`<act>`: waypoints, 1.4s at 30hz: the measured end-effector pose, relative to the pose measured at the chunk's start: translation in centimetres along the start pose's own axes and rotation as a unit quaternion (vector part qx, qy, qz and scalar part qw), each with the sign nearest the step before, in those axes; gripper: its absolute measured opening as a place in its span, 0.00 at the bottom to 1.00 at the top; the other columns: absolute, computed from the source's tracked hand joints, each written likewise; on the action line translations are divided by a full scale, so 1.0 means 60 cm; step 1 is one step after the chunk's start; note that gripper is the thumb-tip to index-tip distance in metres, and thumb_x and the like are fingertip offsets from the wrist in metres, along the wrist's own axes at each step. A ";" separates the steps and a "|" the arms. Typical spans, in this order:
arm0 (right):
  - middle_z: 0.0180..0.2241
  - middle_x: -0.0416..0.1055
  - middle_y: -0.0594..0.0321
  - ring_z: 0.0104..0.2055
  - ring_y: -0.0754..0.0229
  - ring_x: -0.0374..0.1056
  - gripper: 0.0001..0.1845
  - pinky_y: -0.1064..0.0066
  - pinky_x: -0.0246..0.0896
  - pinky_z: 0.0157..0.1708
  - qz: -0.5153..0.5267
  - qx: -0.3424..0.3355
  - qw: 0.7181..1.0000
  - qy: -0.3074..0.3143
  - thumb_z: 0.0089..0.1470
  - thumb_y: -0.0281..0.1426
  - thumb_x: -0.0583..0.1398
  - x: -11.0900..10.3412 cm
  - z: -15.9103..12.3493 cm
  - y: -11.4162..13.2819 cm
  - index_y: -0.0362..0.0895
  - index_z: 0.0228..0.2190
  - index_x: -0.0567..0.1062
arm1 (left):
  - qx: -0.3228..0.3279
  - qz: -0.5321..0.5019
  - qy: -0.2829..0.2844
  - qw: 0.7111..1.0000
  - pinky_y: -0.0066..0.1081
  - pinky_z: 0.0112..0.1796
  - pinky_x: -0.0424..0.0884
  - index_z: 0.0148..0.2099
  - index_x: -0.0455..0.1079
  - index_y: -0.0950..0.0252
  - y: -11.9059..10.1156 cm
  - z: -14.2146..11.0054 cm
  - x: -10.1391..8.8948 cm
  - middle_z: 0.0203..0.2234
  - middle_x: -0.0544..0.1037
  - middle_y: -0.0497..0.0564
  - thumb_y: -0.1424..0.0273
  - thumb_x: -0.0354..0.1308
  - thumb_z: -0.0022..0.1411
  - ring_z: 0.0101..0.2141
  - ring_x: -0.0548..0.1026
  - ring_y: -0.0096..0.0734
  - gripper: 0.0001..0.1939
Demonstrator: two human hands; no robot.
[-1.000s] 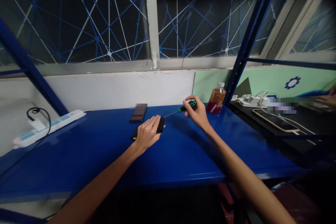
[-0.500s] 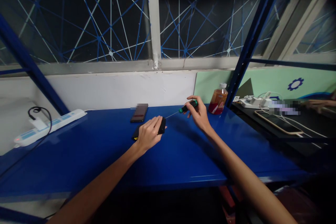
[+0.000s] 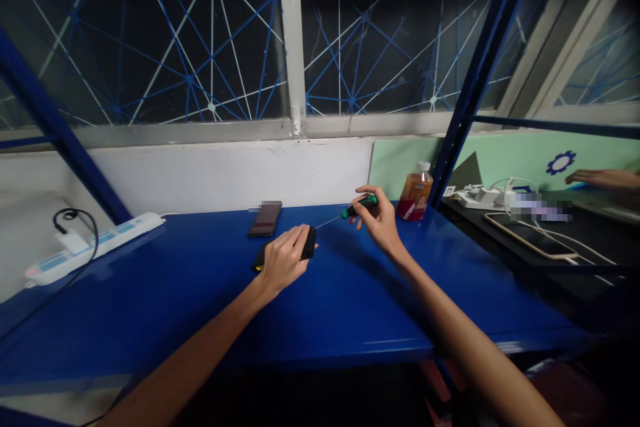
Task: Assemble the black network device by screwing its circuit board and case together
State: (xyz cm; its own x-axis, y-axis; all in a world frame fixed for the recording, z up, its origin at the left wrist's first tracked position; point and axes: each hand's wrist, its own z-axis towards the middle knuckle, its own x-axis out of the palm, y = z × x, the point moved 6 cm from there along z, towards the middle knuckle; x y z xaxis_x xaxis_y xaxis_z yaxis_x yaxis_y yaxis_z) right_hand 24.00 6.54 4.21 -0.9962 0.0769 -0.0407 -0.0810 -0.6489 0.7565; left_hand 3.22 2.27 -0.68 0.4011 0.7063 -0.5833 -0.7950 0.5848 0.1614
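Observation:
My left hand (image 3: 285,257) is closed over a black box-like device (image 3: 309,245) with a bit of yellow at its near left corner, pressing it on the blue table (image 3: 200,307). Most of the device is hidden under the fingers. In my right hand (image 3: 381,219) is a screwdriver (image 3: 361,205) with a black and green handle, gripped between thumb and fingers. Its thin shaft slants down to the left, and the tip meets the device's right end; exactly what it touches there is too small to tell. A dark smartphone (image 3: 266,218) lies just behind my left hand.
At the left stands a white power strip (image 3: 120,240) with a black cable plugged in. A bottle of reddish drink (image 3: 415,192) is at the back right. Past the blue post, another person's hand (image 3: 597,178) is over a black table holding a phone (image 3: 533,235) and white cables.
My two hands, the device and the screwdriver keep nearly the same pose, with a slight shift of the whole view. The other person's hand at the far right has moved up and back.

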 end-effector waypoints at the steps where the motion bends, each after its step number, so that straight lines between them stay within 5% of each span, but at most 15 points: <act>1: 0.24 0.70 0.68 0.18 0.64 0.68 0.18 0.74 0.62 0.17 -0.013 0.002 1.000 -0.010 0.53 0.41 0.62 -0.002 0.000 0.000 0.46 0.42 0.68 | 0.002 -0.001 0.001 1.000 0.39 0.44 0.76 0.56 0.67 0.70 0.000 0.000 0.000 0.47 0.78 0.61 0.66 0.55 0.66 0.46 0.78 0.46 0.19; 6: 0.17 0.65 0.72 0.14 0.67 0.62 0.16 0.75 0.57 0.15 -0.076 0.007 0.997 -0.027 0.52 0.41 0.64 -0.009 -0.002 0.002 0.45 0.37 0.70 | 0.007 -0.004 0.003 1.000 0.38 0.45 0.75 0.56 0.67 0.70 -0.002 0.000 0.002 0.47 0.78 0.61 0.66 0.55 0.66 0.46 0.78 0.45 0.19; 12: 0.27 0.71 0.66 0.16 0.67 0.65 0.17 0.75 0.57 0.15 -0.025 0.006 1.000 -0.001 0.54 0.41 0.62 -0.007 0.001 -0.003 0.45 0.43 0.69 | 0.000 0.001 0.001 1.000 0.38 0.44 0.76 0.56 0.68 0.70 0.000 0.000 0.001 0.47 0.78 0.60 0.66 0.55 0.66 0.45 0.78 0.45 0.19; 17: 0.16 0.64 0.72 0.13 0.68 0.61 0.15 0.76 0.55 0.15 -0.097 0.004 0.995 -0.026 0.53 0.40 0.63 -0.015 0.000 0.001 0.45 0.40 0.71 | -0.007 0.005 0.002 1.000 0.38 0.42 0.77 0.56 0.68 0.70 0.000 0.001 -0.001 0.47 0.78 0.60 0.65 0.56 0.66 0.44 0.79 0.45 0.19; 23: 0.32 0.72 0.65 0.18 0.66 0.67 0.21 0.75 0.57 0.15 -0.010 -0.001 0.999 0.047 0.54 0.37 0.62 -0.002 0.006 -0.002 0.47 0.47 0.65 | -0.015 0.001 -0.009 1.000 0.36 0.42 0.76 0.55 0.68 0.69 0.003 0.006 -0.008 0.46 0.79 0.59 0.65 0.57 0.65 0.43 0.79 0.44 0.19; 30: 0.23 0.67 0.69 0.18 0.66 0.66 0.15 0.75 0.60 0.18 -0.091 -0.006 0.995 -0.028 0.54 0.40 0.62 -0.009 -0.002 0.001 0.45 0.40 0.70 | -0.017 0.000 -0.016 1.000 0.34 0.42 0.76 0.55 0.68 0.69 0.008 0.005 -0.009 0.46 0.79 0.58 0.65 0.57 0.65 0.43 0.79 0.42 0.19; 35: 0.34 0.71 0.62 0.24 0.63 0.71 0.19 0.74 0.63 0.18 -0.018 -0.002 0.999 0.036 0.56 0.41 0.58 0.003 -0.001 -0.002 0.47 0.47 0.66 | -0.010 0.004 -0.010 1.000 0.35 0.42 0.76 0.55 0.68 0.69 0.008 0.003 -0.007 0.45 0.79 0.58 0.65 0.56 0.66 0.43 0.79 0.42 0.19; 42: 0.18 0.67 0.69 0.18 0.64 0.66 0.18 0.73 0.63 0.20 -0.091 0.017 0.996 -0.017 0.55 0.43 0.61 -0.004 -0.002 -0.001 0.45 0.41 0.69 | -0.009 -0.006 -0.001 1.000 0.36 0.43 0.76 0.55 0.68 0.68 0.006 0.003 -0.008 0.45 0.79 0.58 0.64 0.55 0.66 0.43 0.79 0.44 0.19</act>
State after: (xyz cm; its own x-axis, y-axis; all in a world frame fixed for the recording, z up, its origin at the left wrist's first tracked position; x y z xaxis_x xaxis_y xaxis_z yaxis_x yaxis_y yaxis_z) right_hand 24.26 6.45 4.09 -0.9632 0.2177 -0.1577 -0.2590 -0.5951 0.7608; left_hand 2.84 2.24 -0.19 0.4117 0.6996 -0.5840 -0.7981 0.5861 0.1394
